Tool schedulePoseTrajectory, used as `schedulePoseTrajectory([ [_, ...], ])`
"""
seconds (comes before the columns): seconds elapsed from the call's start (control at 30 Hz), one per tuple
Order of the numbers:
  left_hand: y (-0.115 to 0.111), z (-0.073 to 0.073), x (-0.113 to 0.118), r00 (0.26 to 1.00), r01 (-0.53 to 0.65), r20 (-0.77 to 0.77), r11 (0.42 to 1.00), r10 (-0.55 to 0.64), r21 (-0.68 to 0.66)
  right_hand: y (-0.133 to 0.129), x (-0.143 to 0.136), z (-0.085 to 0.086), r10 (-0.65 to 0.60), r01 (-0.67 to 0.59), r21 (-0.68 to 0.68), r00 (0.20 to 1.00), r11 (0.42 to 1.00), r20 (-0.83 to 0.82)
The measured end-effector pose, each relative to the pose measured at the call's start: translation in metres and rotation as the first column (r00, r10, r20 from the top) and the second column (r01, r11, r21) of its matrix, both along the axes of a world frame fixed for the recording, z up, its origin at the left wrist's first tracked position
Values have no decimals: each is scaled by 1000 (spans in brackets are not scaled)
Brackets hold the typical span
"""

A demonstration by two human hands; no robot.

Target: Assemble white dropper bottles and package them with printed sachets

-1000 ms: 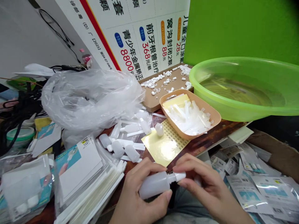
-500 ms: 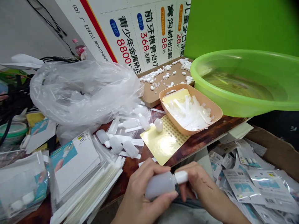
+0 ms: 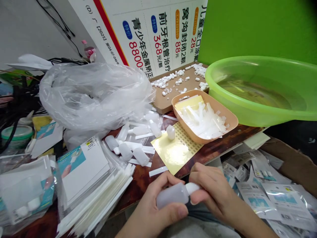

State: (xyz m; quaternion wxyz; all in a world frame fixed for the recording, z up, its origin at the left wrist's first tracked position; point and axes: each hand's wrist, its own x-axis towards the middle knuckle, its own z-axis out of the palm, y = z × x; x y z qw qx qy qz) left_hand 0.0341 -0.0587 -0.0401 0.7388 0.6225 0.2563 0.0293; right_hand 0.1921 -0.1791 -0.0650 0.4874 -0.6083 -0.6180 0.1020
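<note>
My left hand (image 3: 160,205) is wrapped round a small translucent plastic bottle (image 3: 172,195), which lies nearly level with its top towards the right. On its neck sits a white cap (image 3: 192,188). The thumb and fingers of my right hand (image 3: 210,186) are closed on that cap; part of it is hidden by them. Just beyond my hands, a yellow sticker sheet (image 3: 168,155) with rows of small round dots lies on the table, and a small translucent bottle (image 3: 170,132) stands on it. More capped bottles (image 3: 141,156) lie in a loose heap to the left.
An orange tray (image 3: 232,124) holds white strips. Behind it is a cardboard tray (image 3: 164,104) with small white caps. A green basin (image 3: 247,114) stands at right, above a box of packed bags (image 3: 257,200). Left are a plastic bag (image 3: 94,96) and stacked cards (image 3: 84,173).
My right hand has turned and its fingers have come over the cap, closing on it. The bottle has stayed in my left hand. The whole view has shifted slightly.
</note>
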Motion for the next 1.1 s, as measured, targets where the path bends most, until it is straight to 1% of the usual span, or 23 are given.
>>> schedulePoseTrajectory([
  [0.03, 2, 0, -1, 998, 29, 52, 977, -41, 209, 4, -4, -2, -44, 43, 30, 999, 999, 24],
  [0.07, 5, 0, -3, 988, 36, 117, 891, -99, 452, 8, -8, -4, -70, 69, 48, 997, 996, 14],
  [0.13, 9, 1, -6, 952, -16, 199, 608, -234, 794, 10, -17, -8, -115, 117, 74, 993, 990, -32],
  [0.17, 9, 2, -8, 938, -28, 203, 524, -281, 851, 9, -20, -9, -154, 156, 117, 988, 981, -27],
  [0.2, 7, 2, -9, 933, -37, 218, 523, -288, 851, 6, -23, -9, -204, 198, 191, 979, 961, 11],
  [0.27, 1, -1, -10, 936, -58, 287, 717, -202, 695, -5, -23, -7, -270, 200, 332, 946, 922, 181],
  [0.33, -9, -5, -10, 947, -71, 318, 947, -34, 314, -15, -19, -4, -294, 174, 363, 904, 915, 309],
  [0.37, -14, -7, -9, 964, -53, 266, 995, 29, 81, -18, -17, -4, -285, 168, 344, 901, 924, 327],
  [0.43, -19, -8, -8, 998, -5, 61, 961, 23, -275, -18, -13, -6, -246, 141, 349, 928, 926, 278],
  [0.47, -20, -7, -8, 1000, -5, -31, 943, -5, -334, -14, -14, -8, -209, 120, 369, 955, 922, 212],
  [0.5, -19, -5, -7, 996, -7, -87, 959, -19, -285, -8, -17, -12, -140, 97, 355, 985, 930, 100],
  [0.57, -16, -2, -7, 999, 27, -44, 986, -20, 167, 4, -32, -19, -54, 111, 235, 970, 966, -238],
  [0.6, -15, 0, -7, 998, 42, 28, 872, -63, 487, 10, -42, -23, -61, 118, 102, 892, 988, -448],
  [0.63, -13, 2, -7, 986, 40, 79, 666, -148, 745, 14, -52, -26, -94, 92, -33, 807, 995, -584],
  [0.7, -11, 5, -7, 942, 1, 94, 281, -323, 960, 20, -71, -31, -152, -134, -277, 578, 951, -802],
  [0.73, -9, 8, -7, 920, 8, 53, 154, -389, 988, 21, -76, -33, -176, -256, -334, 492, 907, -853],
  [0.8, -3, 15, -9, 880, 89, -93, -30, -466, 996, 21, -76, -34, -190, -398, -353, 393, 847, -900],
  [0.87, 5, 22, -11, 833, 161, -220, -157, -508, 974, 18, -63, -34, -146, -301, -312, 467, 901, -872],
  [0.9, 10, 24, -11, 827, 163, -195, -107, -527, 981, 16, -53, -32, -116, -221, -265, 519, 939, -847],
  [0.93, 13, 25, -12, 831, 148, -104, 37, -547, 988, 14, -44, -31, -81, -139, -194, 572, 971, -816],
  [1.0, 16, 24, -11, 849, 159, 123, 470, -514, 868, 9, -27, -28, -11, 45, 31, 731, 998, -682],
  [1.07, 13, 22, -6, 912, 252, 183, 853, -368, 458, 5, -19, -25, -47, 180, 293, 911, 939, -409],
  [1.1, 9, 21, -2, 949, 266, 119, 943, -293, 199, 5, -18, -25, -113, 200, 390, 965, 899, -235],
])
